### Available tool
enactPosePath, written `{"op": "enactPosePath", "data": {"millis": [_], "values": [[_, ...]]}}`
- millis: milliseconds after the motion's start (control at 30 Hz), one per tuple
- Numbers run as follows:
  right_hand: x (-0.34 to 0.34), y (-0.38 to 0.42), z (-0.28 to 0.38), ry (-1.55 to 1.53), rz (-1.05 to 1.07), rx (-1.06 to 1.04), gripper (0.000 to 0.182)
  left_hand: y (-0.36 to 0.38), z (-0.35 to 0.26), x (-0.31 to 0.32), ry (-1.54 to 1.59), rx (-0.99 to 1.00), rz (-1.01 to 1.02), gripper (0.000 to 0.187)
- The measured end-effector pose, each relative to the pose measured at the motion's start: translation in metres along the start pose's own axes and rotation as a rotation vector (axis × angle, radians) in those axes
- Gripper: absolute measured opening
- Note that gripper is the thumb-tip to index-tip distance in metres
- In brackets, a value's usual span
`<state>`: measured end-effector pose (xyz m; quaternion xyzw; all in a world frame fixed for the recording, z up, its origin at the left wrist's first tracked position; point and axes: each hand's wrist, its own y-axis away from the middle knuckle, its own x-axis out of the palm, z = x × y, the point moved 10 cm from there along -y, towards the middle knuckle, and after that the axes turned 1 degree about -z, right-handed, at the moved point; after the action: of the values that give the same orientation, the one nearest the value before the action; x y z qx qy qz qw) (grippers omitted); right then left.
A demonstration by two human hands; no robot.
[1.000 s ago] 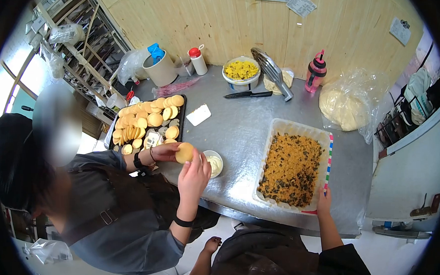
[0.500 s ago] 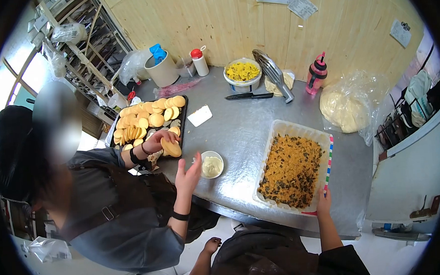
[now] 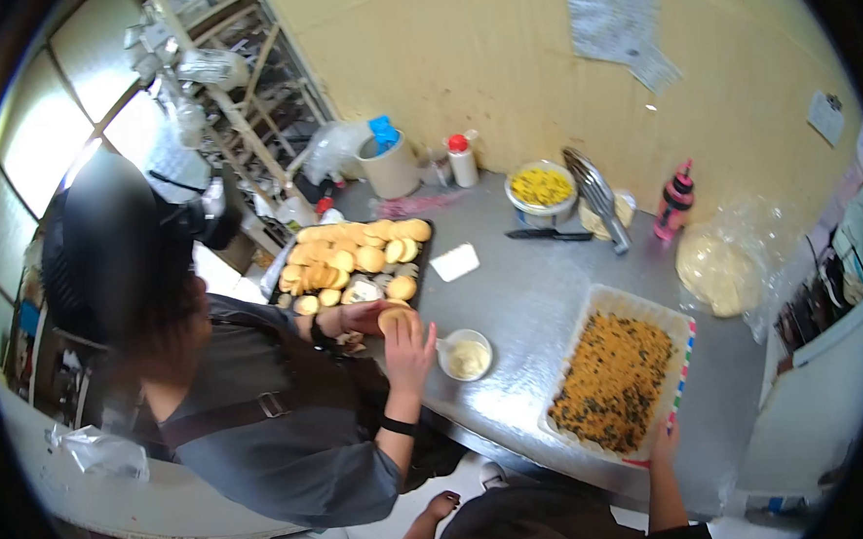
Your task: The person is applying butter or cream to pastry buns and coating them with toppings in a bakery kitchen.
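Note:
My right hand (image 3: 664,441) grips the near right edge of a translucent plastic tub (image 3: 685,368); its fingertips are partly hidden. A crumbly orange-brown filling with dark bits (image 3: 613,382) fills the tub, and a strip of coloured blocks (image 3: 688,354) runs along its right side. My left hand (image 3: 444,505) hangs low in front of the table edge, fingers curled, with nothing visible in it.
At left a co-worker holds a round flat cake (image 3: 395,318) in both hands. Nearby are a tray of round cakes (image 3: 425,255) and a white bowl of cream (image 3: 468,355). Behind stand a yellow-filled tub (image 3: 541,188), knife (image 3: 547,235), tongs (image 3: 599,202), pink bottle (image 3: 675,201) and bagged dough (image 3: 717,272).
The view has swung, so everything sits lower and further right. The co-worker's hands have come together on the round cake. My right hand stays at the tub's edge; my left still hangs low.

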<state>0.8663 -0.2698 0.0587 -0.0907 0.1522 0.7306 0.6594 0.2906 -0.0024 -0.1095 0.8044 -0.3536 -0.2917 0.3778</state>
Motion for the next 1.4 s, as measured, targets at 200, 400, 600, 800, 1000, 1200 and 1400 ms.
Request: {"op": "enactPosePath", "data": {"millis": [200,400,600,800,1000,1200,1400], "values": [[0.012,0.0,0.013,-0.163,0.133,0.046,0.034,-0.001,-0.008,-0.001,-0.103,0.016,-0.032,0.036],[0.005,0.004,0.025,-0.101,0.127,0.027,0.033,-0.011,-0.009,-0.001,-0.126,0.064,-0.046,0.037],[0.009,-0.003,0.005,-0.118,0.154,0.045,0.033,-0.019,-0.02,-0.002,-0.111,0.087,-0.019,0.033],[0.008,-0.005,0.012,-0.161,0.15,-0.025,0.029,-0.028,-0.015,-0.005,-0.099,0.087,-0.069,0.033],[0.011,-0.001,0.016,-0.211,0.155,0.009,0.027,-0.026,-0.019,-0.008,-0.16,0.09,-0.062,0.033],[0.008,0.016,0.042,-0.168,0.165,0.09,0.028,-0.027,-0.024,-0.012,-0.195,0.137,-0.058,0.033],[-0.002,0.057,0.179,0.434,-0.144,-0.533,0.03,-0.007,-0.061,-0.012,-0.011,0.246,0.002,0.031]]}}
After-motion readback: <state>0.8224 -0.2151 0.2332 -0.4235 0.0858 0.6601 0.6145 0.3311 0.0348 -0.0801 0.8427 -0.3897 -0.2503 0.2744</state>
